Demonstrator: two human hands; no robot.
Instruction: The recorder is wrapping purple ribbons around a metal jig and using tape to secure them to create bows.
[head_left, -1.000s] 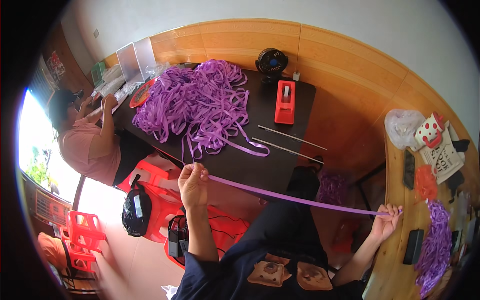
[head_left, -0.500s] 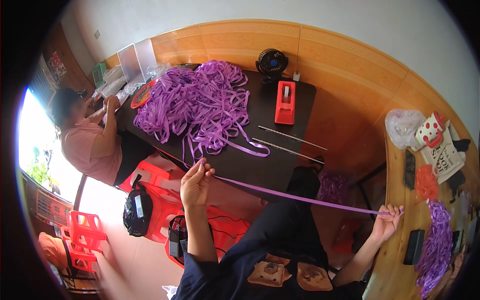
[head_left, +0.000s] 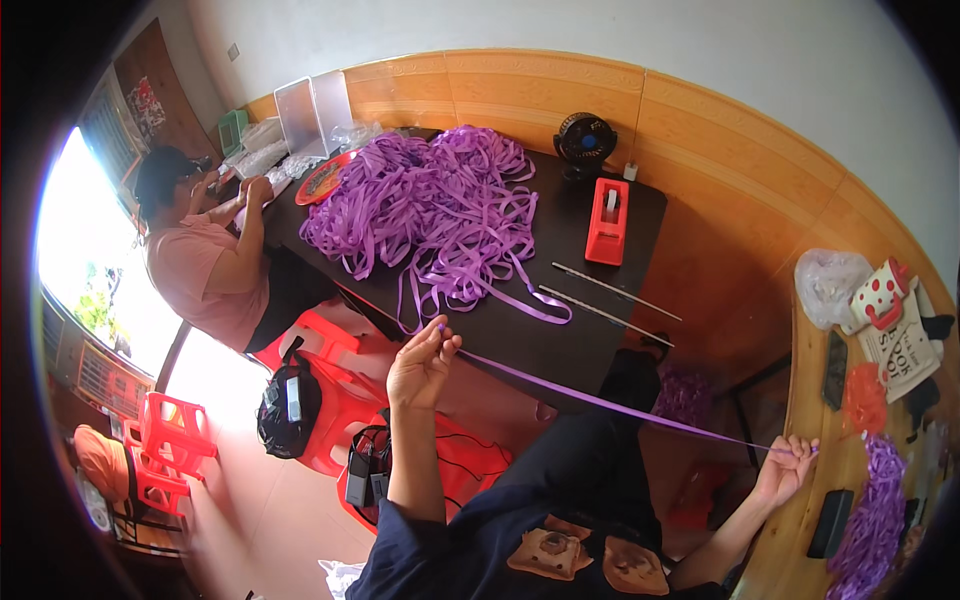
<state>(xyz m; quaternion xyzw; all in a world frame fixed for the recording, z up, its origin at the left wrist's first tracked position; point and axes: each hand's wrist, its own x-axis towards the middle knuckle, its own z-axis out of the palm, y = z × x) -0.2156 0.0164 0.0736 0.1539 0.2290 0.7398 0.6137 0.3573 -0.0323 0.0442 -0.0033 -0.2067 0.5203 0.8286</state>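
1. Reading the clock from the centre of my head view, I see the left hand (head_left: 420,366) between seven and eight o'clock, raised beside the near edge of the dark table (head_left: 570,345). Its thumb and fingertips pinch a purple ribbon (head_left: 575,390).
2. At four o'clock I have the right hand (head_left: 785,472), fingers curled around the ribbon's other end, just beside the wooden table (head_left: 814,425).
3. The ribbon runs between both hands, sloping down toward four o'clock, nearly straight and looking narrower near the right hand.
4. At eleven o'clock I see a loose heap of purple ribbon (head_left: 430,205) on the dark table; I cannot tell whether the held length joins it.
5. Also on that table: a red tape dispenser (head_left: 606,245) at two o'clock, and two thin sticks (head_left: 607,317) around three.
6. A purple bundle (head_left: 868,515) lies on the wooden table at four, beyond the right hand.
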